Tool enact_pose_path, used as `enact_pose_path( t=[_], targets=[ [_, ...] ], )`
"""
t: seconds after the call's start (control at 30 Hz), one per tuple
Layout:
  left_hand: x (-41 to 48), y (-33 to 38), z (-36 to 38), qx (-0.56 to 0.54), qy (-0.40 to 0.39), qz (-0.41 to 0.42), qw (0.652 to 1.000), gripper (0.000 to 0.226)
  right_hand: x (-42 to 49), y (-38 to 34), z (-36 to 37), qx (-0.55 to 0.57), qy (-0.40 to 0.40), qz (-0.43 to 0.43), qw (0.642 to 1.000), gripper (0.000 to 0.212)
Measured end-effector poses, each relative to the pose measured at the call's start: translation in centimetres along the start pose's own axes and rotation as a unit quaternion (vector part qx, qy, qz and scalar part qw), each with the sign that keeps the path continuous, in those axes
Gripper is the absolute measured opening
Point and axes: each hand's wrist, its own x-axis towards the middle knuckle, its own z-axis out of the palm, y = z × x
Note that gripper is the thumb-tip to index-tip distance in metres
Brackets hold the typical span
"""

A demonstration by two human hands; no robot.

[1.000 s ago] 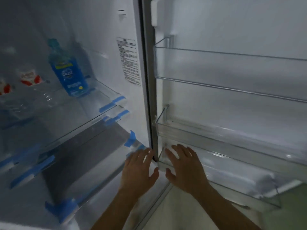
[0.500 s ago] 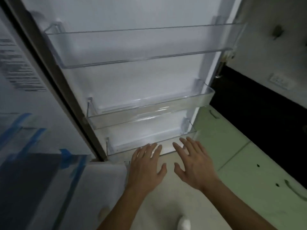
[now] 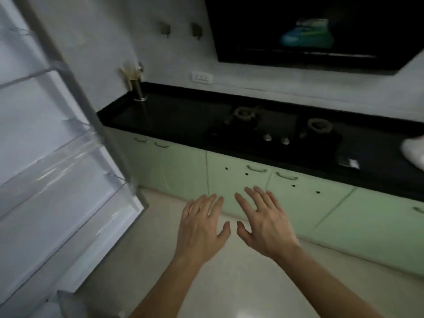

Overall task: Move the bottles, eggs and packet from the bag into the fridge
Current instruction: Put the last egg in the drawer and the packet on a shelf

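My left hand (image 3: 202, 223) and my right hand (image 3: 263, 223) are held out side by side in front of me, palms down, fingers spread, holding nothing. They hover over the pale floor, apart from everything. The open fridge door (image 3: 52, 157) with its clear door shelves fills the left side. At the far right edge a white bag-like thing (image 3: 415, 152) lies on the black counter (image 3: 174, 118), cut off by the frame. No bottles, eggs or packet show.
A gas hob (image 3: 280, 131) sits in the counter, with a dark hood (image 3: 309, 31) above it. A metal utensil holder (image 3: 137, 88) stands at the counter's left end. Green cabinet doors (image 3: 298, 198) run below. The fridge door's lower corner juts toward my left hand.
My view has swung right, from the fridge interior past the door shelves to the kitchen counter. Both hands stayed out in front, spread and holding nothing.
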Motion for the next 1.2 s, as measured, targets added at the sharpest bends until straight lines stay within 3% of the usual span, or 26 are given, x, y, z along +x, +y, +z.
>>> enact_pose_path(
  t=[0.43,0.77,1.2],
  targets=[
    [1.3,27.2,9.2,-0.050,-0.120,0.235,0.963,0.058,-23.7,18.7,-2.1,-0.002,0.013,0.300,0.954,0.061],
    [-0.8,39.3,11.5,-0.081,-0.146,0.325,0.931,0.059,-35.0,24.7,-3.7,-0.025,0.040,0.403,0.914,0.060],
    [5.2,47.3,16.3,-0.093,-0.160,0.388,0.903,0.058,-36.4,32.4,-3.3,-0.028,0.048,0.475,0.878,0.060]
  ],
)
